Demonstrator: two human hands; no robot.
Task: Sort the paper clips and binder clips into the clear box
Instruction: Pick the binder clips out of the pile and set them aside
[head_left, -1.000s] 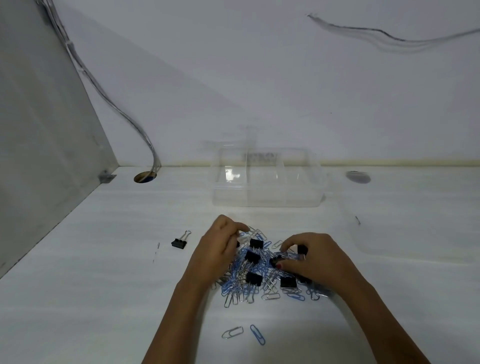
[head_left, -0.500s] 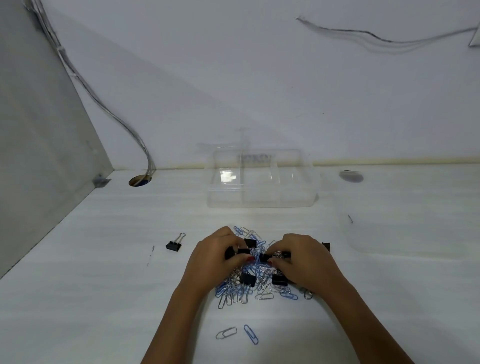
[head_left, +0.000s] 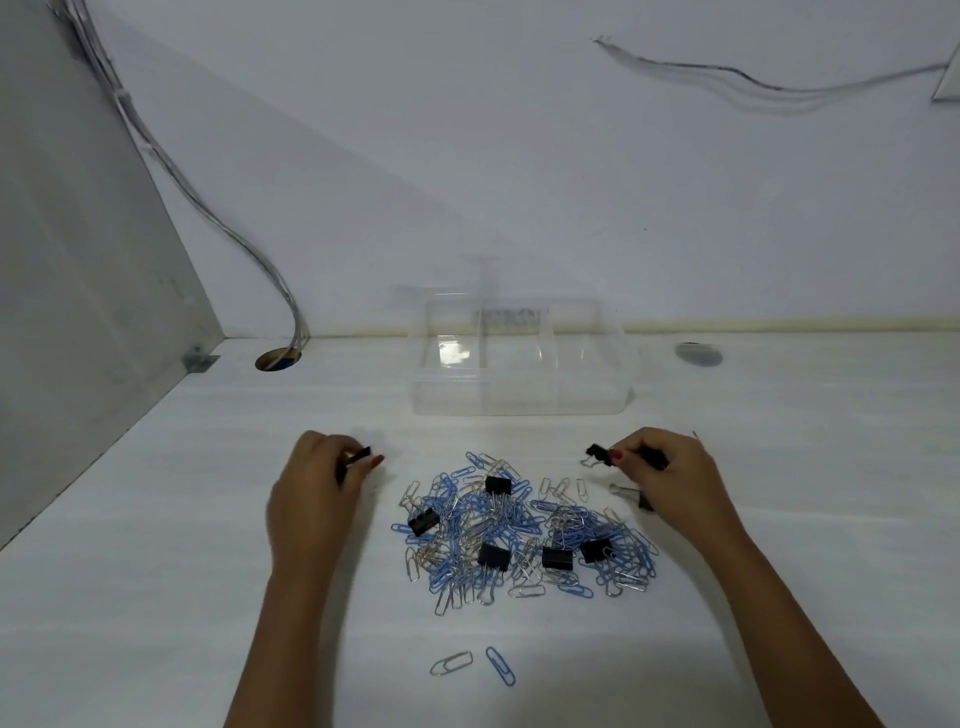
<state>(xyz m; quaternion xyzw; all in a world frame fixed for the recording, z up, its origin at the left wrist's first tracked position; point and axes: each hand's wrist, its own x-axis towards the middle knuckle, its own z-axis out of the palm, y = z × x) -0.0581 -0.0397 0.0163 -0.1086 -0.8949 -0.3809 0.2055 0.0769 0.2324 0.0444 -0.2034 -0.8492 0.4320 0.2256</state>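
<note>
A pile of blue and silver paper clips (head_left: 524, 535) lies on the white table, with several black binder clips (head_left: 497, 485) mixed in. My left hand (head_left: 317, 493) is left of the pile, closed on a black binder clip (head_left: 358, 456). My right hand (head_left: 670, 480) is right of the pile and pinches another black binder clip (head_left: 597, 453); a further binder clip (head_left: 631, 493) lies partly under it. The clear box (head_left: 519, 384) with dividers stands beyond the pile, against the wall. Two loose paper clips (head_left: 475, 664) lie near the front.
A cable hole (head_left: 278, 359) with wires sits at the back left, beside a grey side panel (head_left: 78, 291). A round grey cap (head_left: 698, 354) is at the back right. The box's clear lid, barely visible, lies on the table at the right.
Both hands have drawn apart from the middle of the pile, each lifting a black binder clip outward. The pile is now uncovered. The stray binder clip at the left is no longer visible.
</note>
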